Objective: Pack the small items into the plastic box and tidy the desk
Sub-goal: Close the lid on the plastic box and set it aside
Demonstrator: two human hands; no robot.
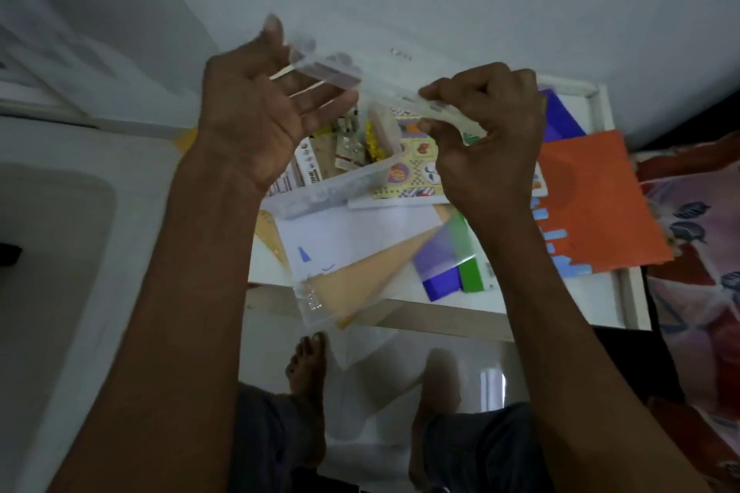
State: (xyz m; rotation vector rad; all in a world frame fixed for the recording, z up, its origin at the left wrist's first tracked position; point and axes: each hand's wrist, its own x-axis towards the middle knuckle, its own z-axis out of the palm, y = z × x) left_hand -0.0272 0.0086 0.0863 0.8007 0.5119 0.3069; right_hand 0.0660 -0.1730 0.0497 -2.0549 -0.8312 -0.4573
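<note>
Both hands hold a clear plastic lid (pixel 336 68) up and tilted over the desk. My left hand (pixel 248 112) has its fingers spread against the lid's upper left corner. My right hand (pixel 488 140) pinches the lid's right edge. Under and behind the lid stands the clear plastic box (pixel 336 188), uncovered and filled with several small items such as cards and yellow pieces. The frame is blurred by motion, so the lid's lower edge near the desk front is hard to make out.
The white desk (pixel 440 312) carries an orange paper (pixel 592 204), a yellow patterned sheet (pixel 416 164), a white sheet (pixel 352 236), a tan triangle and blue and green blocks (pixel 456 280). A patterned bedcover (pixel 696 252) lies right. My bare feet (pixel 306 372) stand below the desk.
</note>
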